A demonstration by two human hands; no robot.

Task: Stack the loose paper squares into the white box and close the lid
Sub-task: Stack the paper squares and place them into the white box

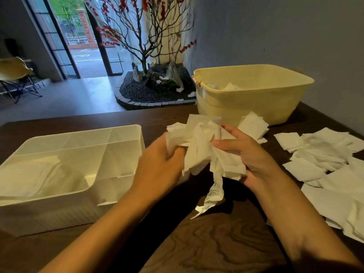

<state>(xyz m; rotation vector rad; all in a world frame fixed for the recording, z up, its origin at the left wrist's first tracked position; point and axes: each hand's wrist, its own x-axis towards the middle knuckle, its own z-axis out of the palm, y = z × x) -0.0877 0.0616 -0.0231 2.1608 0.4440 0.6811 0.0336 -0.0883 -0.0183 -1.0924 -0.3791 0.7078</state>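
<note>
Both hands hold a crumpled bunch of white paper squares (202,146) above the middle of the dark wooden table (216,243). My left hand (159,164) grips the bunch from the left, and my right hand (246,154) grips it from the right with fingers curled into the paper. One twisted strip dangles below the bunch. The white box (122,134) stands open at the left, with some paper lying inside it. More loose paper squares (331,166) lie spread on the table at the right.
A pale yellow plastic tub (256,99) with some paper inside stands at the back right of the table, against the grey wall. Beyond the table's far edge are an indoor planter with a red-leaved tree (149,56) and a folding chair (15,75).
</note>
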